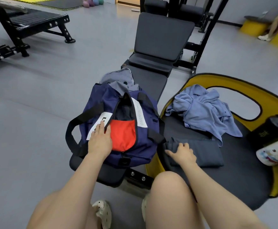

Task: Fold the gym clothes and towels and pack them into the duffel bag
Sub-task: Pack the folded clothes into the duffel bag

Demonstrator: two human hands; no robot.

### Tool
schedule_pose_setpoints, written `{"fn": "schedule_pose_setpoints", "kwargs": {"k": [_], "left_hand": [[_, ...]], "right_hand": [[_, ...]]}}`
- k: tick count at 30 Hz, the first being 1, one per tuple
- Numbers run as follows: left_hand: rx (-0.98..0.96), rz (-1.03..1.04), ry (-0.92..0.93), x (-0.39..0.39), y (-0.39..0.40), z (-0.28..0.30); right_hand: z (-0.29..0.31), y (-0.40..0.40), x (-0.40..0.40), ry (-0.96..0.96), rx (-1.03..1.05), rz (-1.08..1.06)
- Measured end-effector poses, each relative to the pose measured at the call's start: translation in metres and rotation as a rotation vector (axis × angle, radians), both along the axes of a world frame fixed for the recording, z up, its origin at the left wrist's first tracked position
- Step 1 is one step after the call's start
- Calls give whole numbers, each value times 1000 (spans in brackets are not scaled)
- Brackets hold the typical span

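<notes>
A navy duffel bag point(144, 146) stands unzipped on the near end of a black bench point(151, 80). A red garment point(123, 136) lies inside its opening, with dark cloth behind it. My left hand point(100, 139) rests on the bag's left rim, thumb at the zipper edge beside the red garment. My right hand point(182, 152) lies with fingers spread on the left end of a folded dark grey garment point(204, 151) on a black and yellow platform point(234, 90). A crumpled light blue garment point(204, 111) lies behind it. A grey-blue cloth point(116, 76) sits at the bag's far end.
A black bottle point(270, 129) and a white patterned item point(275, 152) lie at the platform's right side. The bench's raised backrest point(163, 35) and a machine frame stand beyond. Another bench point(27, 20) is far left. A person's legs point(273, 25) show far right. My knees fill the foreground.
</notes>
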State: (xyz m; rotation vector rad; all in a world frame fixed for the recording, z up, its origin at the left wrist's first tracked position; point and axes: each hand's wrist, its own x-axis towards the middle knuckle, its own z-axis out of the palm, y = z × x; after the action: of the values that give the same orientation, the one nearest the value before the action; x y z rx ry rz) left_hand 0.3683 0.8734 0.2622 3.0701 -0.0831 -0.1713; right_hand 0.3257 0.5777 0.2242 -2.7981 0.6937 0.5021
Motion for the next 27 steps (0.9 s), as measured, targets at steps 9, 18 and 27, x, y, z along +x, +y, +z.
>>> {"fn": "schedule_pose_setpoints", "kwargs": {"k": [9, 18, 27], "left_hand": [[20, -30, -26, 3, 3, -4], [45, -55, -10, 1, 4, -2], [61, -50, 21, 2, 3, -1]], "right_hand": [[-24, 13, 3, 13, -164, 30], [-10, 11, 8, -161, -1, -3], [2, 24, 3, -458, 617, -398]]}}
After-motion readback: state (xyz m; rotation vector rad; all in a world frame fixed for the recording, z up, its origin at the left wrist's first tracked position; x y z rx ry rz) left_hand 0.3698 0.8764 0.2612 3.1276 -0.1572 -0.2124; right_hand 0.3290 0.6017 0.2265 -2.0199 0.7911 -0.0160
